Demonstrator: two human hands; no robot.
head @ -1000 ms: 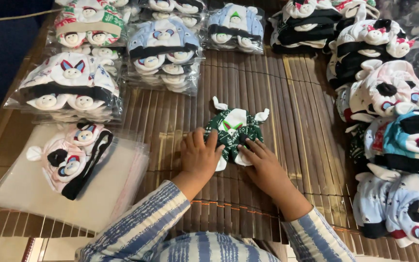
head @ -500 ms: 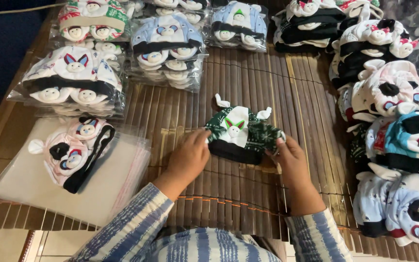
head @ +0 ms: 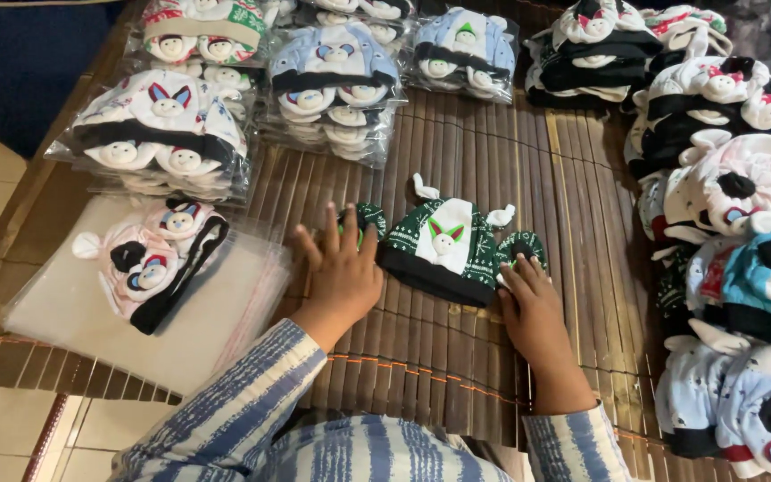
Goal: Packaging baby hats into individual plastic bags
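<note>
- The left hand (head: 343, 268) lies flat, palm down and fingers spread, released, covering the small green mitten (head: 366, 217) just left of the green baby hat (head: 443, 245).
- The right hand (head: 533, 299) rests open too, fingertips on the other green mitten (head: 521, 245) at the hat's right.
- The hat lies flat mid-mat, knotted ears pointing away from the person, black brim toward them (slightly tilted).
- The bamboo mat (head: 457, 357) is bare below the hat; bagged hat sets (head: 332, 76) crowd the far edge, loose hats (head: 742, 205) the right, and a pink set on clear bags (head: 158, 259) the left.
</note>
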